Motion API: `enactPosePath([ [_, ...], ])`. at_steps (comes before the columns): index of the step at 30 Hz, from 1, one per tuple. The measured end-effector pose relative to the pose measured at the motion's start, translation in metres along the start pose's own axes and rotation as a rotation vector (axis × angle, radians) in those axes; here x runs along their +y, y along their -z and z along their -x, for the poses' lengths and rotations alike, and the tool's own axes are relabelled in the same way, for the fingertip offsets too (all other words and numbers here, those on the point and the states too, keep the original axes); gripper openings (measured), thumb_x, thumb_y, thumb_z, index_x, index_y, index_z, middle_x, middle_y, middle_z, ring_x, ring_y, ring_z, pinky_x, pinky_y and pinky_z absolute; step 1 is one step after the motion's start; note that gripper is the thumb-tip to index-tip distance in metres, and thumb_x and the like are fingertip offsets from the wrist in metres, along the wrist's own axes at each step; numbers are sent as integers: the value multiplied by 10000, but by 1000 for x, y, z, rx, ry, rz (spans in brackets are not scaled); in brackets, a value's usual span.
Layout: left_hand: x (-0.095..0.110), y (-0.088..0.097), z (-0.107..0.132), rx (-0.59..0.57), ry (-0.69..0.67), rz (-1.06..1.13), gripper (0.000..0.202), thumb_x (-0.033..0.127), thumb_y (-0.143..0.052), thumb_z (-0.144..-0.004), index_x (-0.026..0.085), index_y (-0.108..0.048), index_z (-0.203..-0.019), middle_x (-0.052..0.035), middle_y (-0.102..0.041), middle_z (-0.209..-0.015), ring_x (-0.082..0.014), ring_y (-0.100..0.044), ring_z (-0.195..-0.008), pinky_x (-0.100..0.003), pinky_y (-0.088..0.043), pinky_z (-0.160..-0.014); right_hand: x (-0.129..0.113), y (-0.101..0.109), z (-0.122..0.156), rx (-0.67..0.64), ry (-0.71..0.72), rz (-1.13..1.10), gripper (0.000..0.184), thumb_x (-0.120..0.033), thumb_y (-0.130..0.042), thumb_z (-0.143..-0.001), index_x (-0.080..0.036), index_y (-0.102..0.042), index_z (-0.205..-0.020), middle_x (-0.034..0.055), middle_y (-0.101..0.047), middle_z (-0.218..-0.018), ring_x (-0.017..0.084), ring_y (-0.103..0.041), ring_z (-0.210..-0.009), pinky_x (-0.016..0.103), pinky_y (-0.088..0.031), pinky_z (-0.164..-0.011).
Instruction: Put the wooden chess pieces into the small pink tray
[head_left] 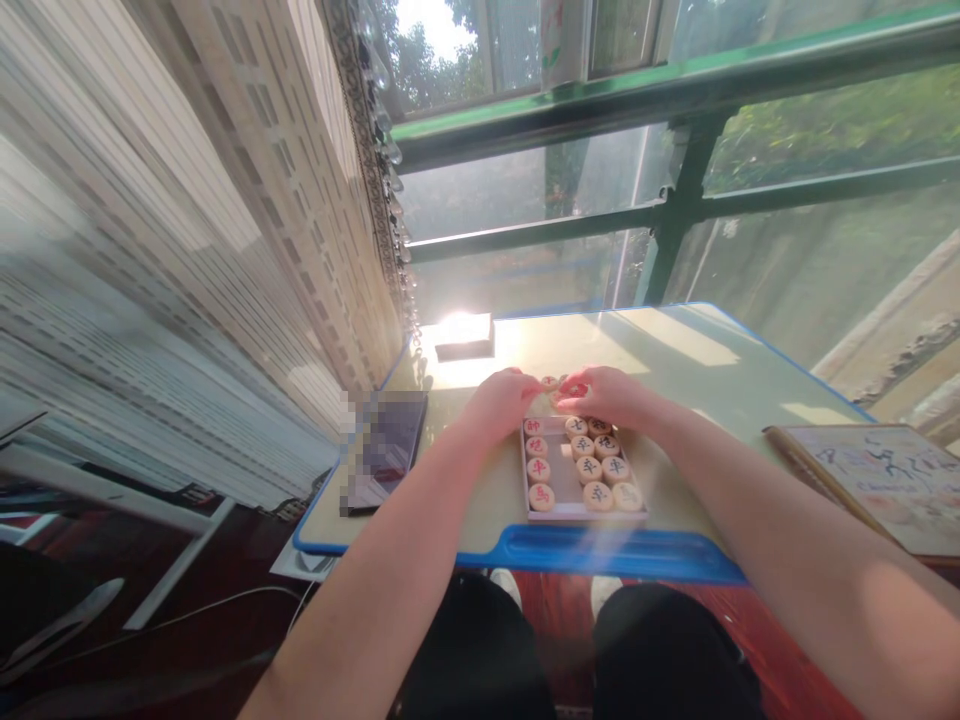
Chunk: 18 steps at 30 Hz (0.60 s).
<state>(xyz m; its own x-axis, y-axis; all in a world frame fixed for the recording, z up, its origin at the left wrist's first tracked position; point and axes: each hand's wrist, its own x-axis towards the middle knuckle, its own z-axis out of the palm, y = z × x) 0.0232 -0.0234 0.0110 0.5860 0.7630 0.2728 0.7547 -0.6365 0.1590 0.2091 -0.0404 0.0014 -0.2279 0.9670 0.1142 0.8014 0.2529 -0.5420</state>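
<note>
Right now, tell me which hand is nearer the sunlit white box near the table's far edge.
Left. The left hand is on the near side of the white box, off to its right; the right hand is farther right.

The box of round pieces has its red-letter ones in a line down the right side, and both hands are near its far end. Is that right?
Not quite: the head view shows the red-letter pieces down the left side of the box. The left hand and right hand are near its far end.
</note>
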Motion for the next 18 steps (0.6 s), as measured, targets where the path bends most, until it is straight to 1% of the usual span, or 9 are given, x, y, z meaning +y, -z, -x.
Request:
enactPosePath([
  [4, -1, 1, 1, 40, 7, 45, 318, 211, -413, -863, 186, -728, -892, -57, -643, -804, -162, -586, -756, -271, -464, -732, 3, 1, -1, 16, -21, -39, 298, -404, -603, -678, -197, -732, -850, 23, -689, -824, 175, -592, -747, 251, -421, -631],
  [7, -2, 1, 2, 58, 26, 43, 314, 184, -419, -852, 191, -726, -913, -56, -647, -832, -159, -592, -764, -273, -470, -738, 5, 2, -2, 34, -46, -76, 279, -389, -596, -669, -192, -730, -816, 20, -683, -795, 166, -580, -711, 251, -412, -600],
  [10, -2, 2, 2, 69, 40, 34, 315, 181, -419, -849, 190, -725, -920, -60, -648, -845, -165, -596, -773, -281, -473, -736, 5, 2, -2, 8, -49, -77, 247, -357, -591, -663, -191, -729, -782, 11, -672, -731, 162, -575, -689, 249, -405, -585],
  [13, 0, 2, 3, 66, 36, 41, 318, 171, -418, -841, 188, -723, -928, -61, -650, -844, -168, -596, -778, -283, -470, -737, 3, 3, -1, -18, -46, -95, 232, -336, -580, -666, -186, -727, -765, 13, -669, -717, 162, -577, -691, 250, -411, -591],
  [18, 4, 3, 4, 75, 5, 133, 271, 210, -466, -809, 201, -728, -874, -35, -656, -804, -143, -580, -711, -264, -466, -700, -1, 6, 2, -17, -93, -162, 257, -325, -566, -678, -194, -731, -826, 19, -675, -758, 162, -578, -705, 250, -422, -598],
])
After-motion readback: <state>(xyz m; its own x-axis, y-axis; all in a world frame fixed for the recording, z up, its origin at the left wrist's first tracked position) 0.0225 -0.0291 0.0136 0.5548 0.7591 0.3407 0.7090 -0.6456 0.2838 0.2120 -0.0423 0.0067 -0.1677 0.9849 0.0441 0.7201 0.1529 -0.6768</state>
